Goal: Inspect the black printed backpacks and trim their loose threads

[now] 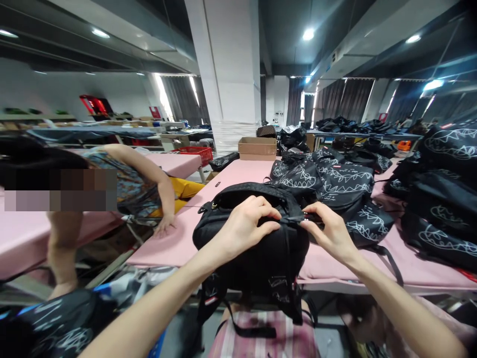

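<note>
A black backpack (257, 258) lies at the front edge of the pink table, its top opening gaping and its straps hanging over the edge. My left hand (251, 221) is closed on the near rim of the opening, thumb and fingers pinching the fabric. At the right end of the opening, my right hand (330, 228) pinches the backpack's edge between thumb and fingertips. Whether a zipper pull is between those fingers is too small to tell. A metal ring shows at the bag's left side.
Black backpacks with white scribble prints (335, 184) are heaped behind and to the right, with a taller stack (443, 199) at far right. A cardboard box (257, 148) stands by the pillar (227, 74). On the left, a co-worker leans over, one hand (165, 226) on the pink table (160, 251).
</note>
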Tool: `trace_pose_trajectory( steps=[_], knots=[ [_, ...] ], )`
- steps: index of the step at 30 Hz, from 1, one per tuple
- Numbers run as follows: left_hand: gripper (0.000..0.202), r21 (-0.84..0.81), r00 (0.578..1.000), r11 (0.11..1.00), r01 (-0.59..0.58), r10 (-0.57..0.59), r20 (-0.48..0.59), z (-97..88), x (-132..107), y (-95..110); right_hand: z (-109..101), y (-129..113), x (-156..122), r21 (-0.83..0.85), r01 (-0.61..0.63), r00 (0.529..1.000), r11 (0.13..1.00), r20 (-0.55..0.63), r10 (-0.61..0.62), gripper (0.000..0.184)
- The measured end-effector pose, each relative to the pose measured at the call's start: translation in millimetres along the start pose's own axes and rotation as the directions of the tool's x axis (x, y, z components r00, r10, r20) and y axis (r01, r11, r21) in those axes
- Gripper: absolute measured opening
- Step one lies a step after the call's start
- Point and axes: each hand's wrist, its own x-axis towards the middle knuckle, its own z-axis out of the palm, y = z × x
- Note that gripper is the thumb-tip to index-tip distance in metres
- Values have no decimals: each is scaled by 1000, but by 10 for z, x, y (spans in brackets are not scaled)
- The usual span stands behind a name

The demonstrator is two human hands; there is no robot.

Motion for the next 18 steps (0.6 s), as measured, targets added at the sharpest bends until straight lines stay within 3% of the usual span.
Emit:
trace_pose_trajectory(
  steps=[5,13,18],
  knots=[
    [3,-1,1000,1000,22,-22,11,29,38,28,3,0,-10,-51,158,986,986,-39,-160,9],
    [15,53,996,998,33,-37,83,53,103,88,-5,23,34,-53,223,975,973,-1,-223,10],
    [16,103,997,994,20,-27,72,89,123,115,-38,58,71,-73,270,963,960,1,-270,13]
  ],
)
